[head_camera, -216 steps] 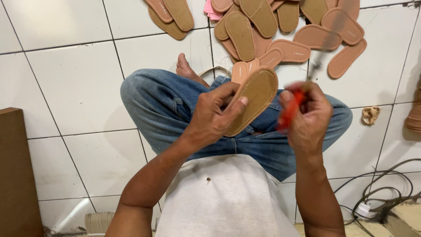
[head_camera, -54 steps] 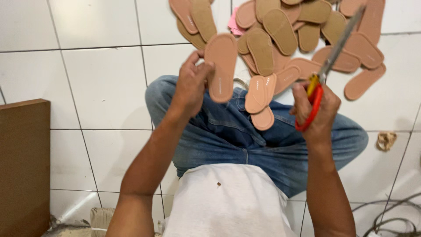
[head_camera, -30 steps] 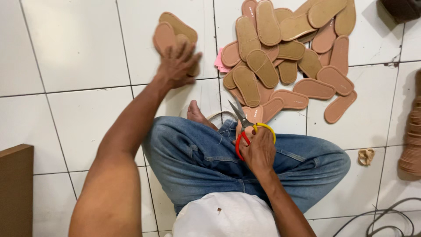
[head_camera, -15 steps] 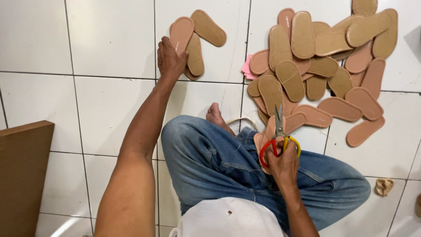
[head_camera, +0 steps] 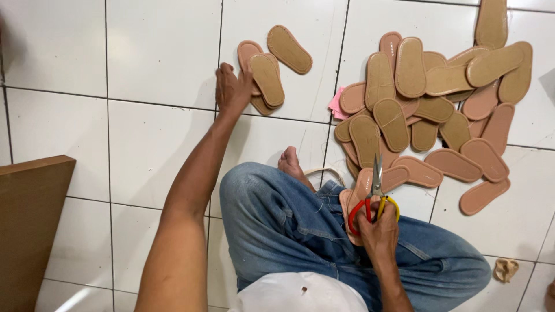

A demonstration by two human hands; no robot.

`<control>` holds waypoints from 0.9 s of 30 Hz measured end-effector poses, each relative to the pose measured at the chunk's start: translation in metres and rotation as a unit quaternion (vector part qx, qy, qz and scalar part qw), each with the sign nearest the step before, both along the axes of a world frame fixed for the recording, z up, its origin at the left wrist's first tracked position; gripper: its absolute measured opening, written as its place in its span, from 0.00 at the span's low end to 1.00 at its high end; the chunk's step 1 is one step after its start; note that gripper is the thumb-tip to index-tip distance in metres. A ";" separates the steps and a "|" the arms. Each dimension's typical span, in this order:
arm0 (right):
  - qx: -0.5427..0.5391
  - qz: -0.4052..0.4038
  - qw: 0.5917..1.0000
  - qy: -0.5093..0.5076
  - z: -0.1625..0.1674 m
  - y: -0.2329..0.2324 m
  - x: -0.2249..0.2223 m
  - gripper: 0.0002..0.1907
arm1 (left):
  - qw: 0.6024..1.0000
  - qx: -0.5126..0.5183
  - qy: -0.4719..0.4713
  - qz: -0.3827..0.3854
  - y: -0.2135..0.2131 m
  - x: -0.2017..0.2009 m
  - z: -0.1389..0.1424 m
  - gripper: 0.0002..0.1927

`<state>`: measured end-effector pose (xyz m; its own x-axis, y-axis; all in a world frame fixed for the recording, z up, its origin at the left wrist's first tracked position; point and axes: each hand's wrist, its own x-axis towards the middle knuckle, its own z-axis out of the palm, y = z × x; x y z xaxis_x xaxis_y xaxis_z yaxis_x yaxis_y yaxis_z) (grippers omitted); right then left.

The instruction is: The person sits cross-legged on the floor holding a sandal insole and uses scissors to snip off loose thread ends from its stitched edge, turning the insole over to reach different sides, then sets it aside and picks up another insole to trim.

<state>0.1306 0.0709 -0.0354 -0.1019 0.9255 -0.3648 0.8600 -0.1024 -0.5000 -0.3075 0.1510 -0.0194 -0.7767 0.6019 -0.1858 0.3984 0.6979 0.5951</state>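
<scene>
My left hand (head_camera: 232, 88) has come down flat, fingers loose, beside the small tan sole stack (head_camera: 263, 78) on the floor, the trimmed sole now released, while my right hand (head_camera: 378, 231) still grips the red-and-yellow-handled scissors (head_camera: 374, 199).

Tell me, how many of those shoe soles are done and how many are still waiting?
Looks like only three are done: the small pile by the left hand, which rests at its edge. In hand: the right hand holds scissors with red and yellow handles, over a sole on the knee. Left: the big heap on the tiled floor, a couple of dozen soles, so most of the work seems ahead.
</scene>
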 end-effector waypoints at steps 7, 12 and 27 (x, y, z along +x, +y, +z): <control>-0.045 -0.037 0.998 -0.016 -0.002 0.006 -0.004 0.22 | 0.974 -0.035 -0.188 0.121 0.045 -0.037 0.013 0.17; -0.035 -0.061 0.996 0.049 -0.001 0.006 -0.002 0.20 | 0.992 -0.059 -0.060 0.090 0.049 -0.038 0.016 0.15; -0.022 -0.156 0.904 0.398 0.078 0.026 -0.007 0.10 | 0.877 0.128 -0.247 -0.391 -0.063 0.133 0.062 0.13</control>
